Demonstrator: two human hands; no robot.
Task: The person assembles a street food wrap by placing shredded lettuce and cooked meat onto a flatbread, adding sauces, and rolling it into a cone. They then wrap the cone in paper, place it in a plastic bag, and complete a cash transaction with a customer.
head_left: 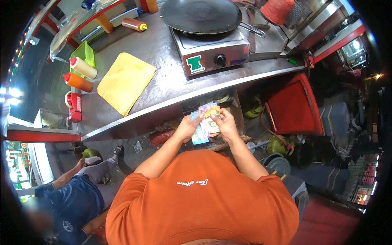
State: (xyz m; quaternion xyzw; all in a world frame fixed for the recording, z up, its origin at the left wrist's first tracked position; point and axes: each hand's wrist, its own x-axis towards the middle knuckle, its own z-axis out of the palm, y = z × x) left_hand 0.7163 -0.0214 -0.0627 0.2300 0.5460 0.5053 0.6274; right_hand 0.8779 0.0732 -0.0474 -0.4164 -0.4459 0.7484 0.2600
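Several banknotes are between my two hands, just past the counter's near edge. My left hand [187, 127] is closed on a blue banknote [199, 137] and the edge of a purple one [206, 107]. With its thumb on top, my right hand [226, 123] pinches a yellow-brown banknote [212, 111] and paler notes under it. The notes overlap in a loose fan, so how many there are cannot be told. Below them is an open drawer [239, 118], partly hidden by my hands, with a few round pale things inside.
On the metal counter [163, 45] stand a griddle burner [212, 51] with a black round pan [201, 15], folded yellow paper [126, 81], sauce bottles [78, 83] and a red tape dispenser [74, 107]. A red door panel [296, 108] hangs at right. Another person [77, 196] sits at lower left.
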